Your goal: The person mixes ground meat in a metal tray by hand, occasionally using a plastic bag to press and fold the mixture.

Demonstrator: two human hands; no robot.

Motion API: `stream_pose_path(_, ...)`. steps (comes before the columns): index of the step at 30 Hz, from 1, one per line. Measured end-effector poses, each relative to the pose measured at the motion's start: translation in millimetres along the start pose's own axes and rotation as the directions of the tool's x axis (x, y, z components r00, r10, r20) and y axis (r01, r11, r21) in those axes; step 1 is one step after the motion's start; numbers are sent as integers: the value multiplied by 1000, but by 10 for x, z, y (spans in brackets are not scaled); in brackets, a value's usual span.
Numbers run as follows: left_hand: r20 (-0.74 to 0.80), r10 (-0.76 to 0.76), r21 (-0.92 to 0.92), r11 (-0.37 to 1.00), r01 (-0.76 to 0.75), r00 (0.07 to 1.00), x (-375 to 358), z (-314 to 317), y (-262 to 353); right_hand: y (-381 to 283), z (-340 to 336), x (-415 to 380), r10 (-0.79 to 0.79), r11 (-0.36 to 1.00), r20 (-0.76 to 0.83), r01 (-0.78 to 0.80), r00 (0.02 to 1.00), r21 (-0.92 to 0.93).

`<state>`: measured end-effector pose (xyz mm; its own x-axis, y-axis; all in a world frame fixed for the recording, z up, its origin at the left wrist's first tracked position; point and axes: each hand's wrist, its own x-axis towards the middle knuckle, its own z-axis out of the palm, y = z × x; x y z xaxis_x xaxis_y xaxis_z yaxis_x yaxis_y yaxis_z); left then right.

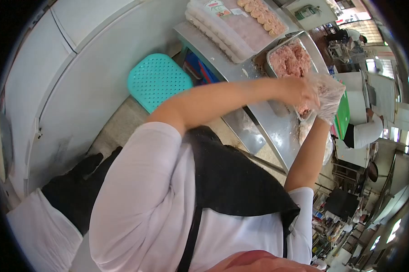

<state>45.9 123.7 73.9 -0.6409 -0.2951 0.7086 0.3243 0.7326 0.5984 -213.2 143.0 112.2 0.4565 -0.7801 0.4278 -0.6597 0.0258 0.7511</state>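
My left hand [299, 93] is bare and reaches across to my right hand. Its fingers look closed on thin clear plastic, probably a glove [333, 86], though motion blurs them. That crumpled plastic covers my right hand [328, 102], so its finger pose is hidden. Just beside both hands, a metal tray [269, 64] holds pink ground meat [291, 59]. More pink meat shows beneath my left hand, partly covered by it.
A clear plastic container [241, 29] with rows of shaped pieces on its lid rests on the metal table [213, 50]. A turquoise stool [159, 81] stands by a white panel. Green board [343, 113] lies beyond my right hand. Co-workers [367, 131] stand in the background; another is at lower left.
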Motion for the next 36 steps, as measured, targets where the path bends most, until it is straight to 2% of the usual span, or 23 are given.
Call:
stream_pose_path(2, 12, 10, 25, 1000, -10, 1000, -107, -411, 3, -72, -387, 217, 29, 993, 12, -30, 1000, 114)
stream_pose_path(3, 11, 23, 37, 999, -23, 1000, -175, -585, -7, -100, -488, 277, 65, 965, 37, -72, 997, 251)
stream_pose_path(4, -1, -30, 43, 999, 30, 1000, -247, -749, 42, -74, -428, 296, 114, 834, 120, -160, 986, 527)
stream_pose_path(5, -14, -82, 50, 995, 82, 997, -316, -904, 95, -49, -367, 314, 162, 620, 201, -258, 966, 741)
stream_pose_path(6, -29, -132, 56, 989, 134, 991, -379, -1037, 144, 11, -132, 197, 168, 71, 295, -310, 941, 948)
stream_pose_path(7, -39, -174, 50, 983, 175, 984, -450, -1129, 185, 84, 13, 81, 153, -235, 353, -313, 923, 920)
stream_pose_path(8, -53, -218, 42, 975, 220, 975, -523, -1205, 221, 157, 158, -37, 138, -518, 411, -288, 901, 805)
stream_pose_path(10, -63, -290, 68, 953, 294, 955, -640, -1329, 213, 329, 360, -207, 180, -554, 476, -311, 861, 772)
stream_pose_path(13, 9, -305, 67, 950, 304, 952, -770, -1531, 234, 442, 493, -294, 231, -615, 566, -331, 791, 715)
stream_pose_path(15, -3, -313, 119, 943, 311, 950, -820, -1675, 238, 429, 454, -220, 261, -706, 625, -296, 736, 644)
stream_pose_path(20, -41, -355, 88, 930, 357, 934, -813, -1941, 391, 98, -588, 352, 273, -940, 786, -21, 555, 341)
stream_pose_path(23, -74, -350, 142, 923, 357, 934, -780, -1977, 384, -13, -861, 501, 370, -889, 754, -30, 542, 457)
stream_pose_path(25, -103, -319, 223, 916, 335, 942, -769, -1947, 368, 93, -813, 483, 339, -913, 759, 0, 555, 408)
stream_pose_path(29, -16, -351, 157, 924, 349, 936, -672, -1870, 158, 225, -944, 494, 390, -918, 755, 154, 527, 366)
stream_pose_path(30, -7, -370, 159, 917, 366, 929, -639, -1835, 143, 292, -892, 402, 392, -918, 693, 206, 605, 340)
stream_pose_path(33, 57, -456, 104, 887, 449, 888, -471, -1713, 100, 234, -894, 283, 528, -836, 572, 266, 628, 480)
stream_pose_path(34, 83, -491, 79, 871, 485, 867, -395, -1643, 84, 114, -964, 278, 569, -807, 616, 228, 545, 545)
stream_pose_path(36, 108, -403, 125, 912, 390, 909, -230, -1394, 47, -69, -837, 215, 516, -852, 681, 231, 519, 470)
